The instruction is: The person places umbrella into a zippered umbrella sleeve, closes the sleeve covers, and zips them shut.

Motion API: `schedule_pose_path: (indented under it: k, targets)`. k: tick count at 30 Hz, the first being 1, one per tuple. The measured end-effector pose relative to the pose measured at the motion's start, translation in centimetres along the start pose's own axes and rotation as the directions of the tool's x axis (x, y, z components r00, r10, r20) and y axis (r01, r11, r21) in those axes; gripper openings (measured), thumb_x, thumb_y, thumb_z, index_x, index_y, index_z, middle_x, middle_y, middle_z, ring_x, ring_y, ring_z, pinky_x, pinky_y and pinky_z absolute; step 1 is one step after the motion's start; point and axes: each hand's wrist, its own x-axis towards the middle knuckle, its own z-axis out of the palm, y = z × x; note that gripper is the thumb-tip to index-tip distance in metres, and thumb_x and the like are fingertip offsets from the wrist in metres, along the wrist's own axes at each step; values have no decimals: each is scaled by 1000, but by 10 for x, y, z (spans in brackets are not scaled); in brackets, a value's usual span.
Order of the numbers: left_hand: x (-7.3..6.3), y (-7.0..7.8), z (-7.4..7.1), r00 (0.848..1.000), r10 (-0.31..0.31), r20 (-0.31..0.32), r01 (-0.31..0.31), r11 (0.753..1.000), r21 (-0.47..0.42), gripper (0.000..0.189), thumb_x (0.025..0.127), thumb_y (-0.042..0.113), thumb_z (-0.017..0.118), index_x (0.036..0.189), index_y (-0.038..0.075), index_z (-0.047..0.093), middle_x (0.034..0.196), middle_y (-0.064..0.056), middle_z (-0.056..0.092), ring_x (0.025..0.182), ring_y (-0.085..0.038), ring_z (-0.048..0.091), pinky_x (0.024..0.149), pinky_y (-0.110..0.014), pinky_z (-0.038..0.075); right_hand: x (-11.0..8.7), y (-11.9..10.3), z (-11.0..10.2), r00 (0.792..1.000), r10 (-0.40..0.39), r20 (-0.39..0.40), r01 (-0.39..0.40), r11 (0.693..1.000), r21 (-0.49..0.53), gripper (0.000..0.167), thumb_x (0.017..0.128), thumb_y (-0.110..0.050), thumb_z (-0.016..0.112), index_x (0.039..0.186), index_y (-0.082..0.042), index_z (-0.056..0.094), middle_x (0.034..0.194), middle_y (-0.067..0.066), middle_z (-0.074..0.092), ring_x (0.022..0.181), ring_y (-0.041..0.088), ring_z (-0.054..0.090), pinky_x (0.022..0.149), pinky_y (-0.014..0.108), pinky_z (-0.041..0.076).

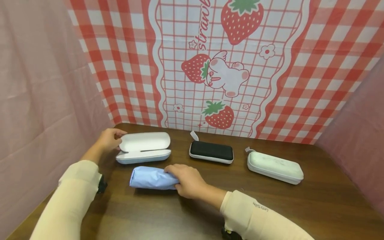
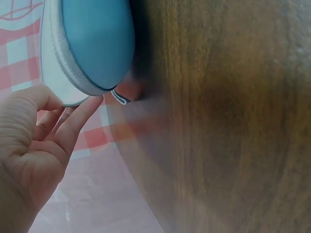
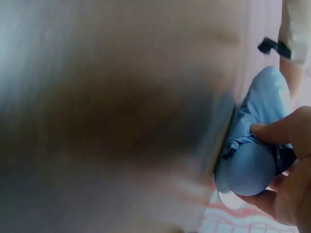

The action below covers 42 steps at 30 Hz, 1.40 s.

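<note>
My left hand (image 1: pixel 108 140) pinches the left end of the raised lid of a glasses case (image 1: pixel 143 156), which stands open on the table with its white lining showing. The left wrist view has the thumb and fingers (image 2: pixel 77 119) at the lid's rim and the case's blue outer shell (image 2: pixel 99 43). In front of the case is a light blue folded umbrella (image 1: pixel 151 178), lying lengthwise from left to right. My right hand (image 1: pixel 187 181) grips its right end. The umbrella's rounded blue end (image 3: pixel 250 170) shows between thumb and fingers in the right wrist view.
A black zip case (image 1: pixel 211 151) with a white edge and a loop lies right of the glasses case. Farther right is a pale mint case (image 1: pixel 275 166). A strawberry-print cloth (image 1: pixel 210 110) hangs behind the wooden table (image 1: pixel 144 216), with pink cloth (image 1: pixel 45 100) at the sides.
</note>
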Motion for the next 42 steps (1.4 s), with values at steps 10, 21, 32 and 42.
schedule_pose_path:
  k: [10,21,32,42]
  targets:
    - [-9,6,0,992,95,-88,-88,993,78,37,81,-10,52,115,-11,64,87,-24,66,64,-24,64,51,-31,56,32,20,-30,1000,26,-2,-26,981,-192,54,72,0,76,120,-17,60,114,0,65,105,21,62,64,42,55]
    - [-23,19,11,977,122,-176,-105,989,106,36,79,-10,54,112,-6,69,89,-22,61,70,-24,63,48,-22,52,61,30,-2,993,121,14,-111,947,-302,54,71,-5,77,120,-21,60,107,-3,65,100,20,60,62,41,54]
    - [-25,31,15,975,124,-184,-109,990,86,32,82,-9,55,110,-4,70,91,-19,58,76,-28,60,50,-23,52,79,15,21,990,117,75,-91,954,-285,54,75,-1,72,121,-25,60,114,-9,64,103,16,61,65,39,55]
    - [-26,24,11,979,74,-188,-68,997,40,29,83,-9,56,109,-7,69,88,-21,61,69,-25,61,48,-25,53,75,19,28,995,84,61,-68,972,-225,45,82,-23,76,125,-24,64,123,-4,61,108,17,58,77,35,54]
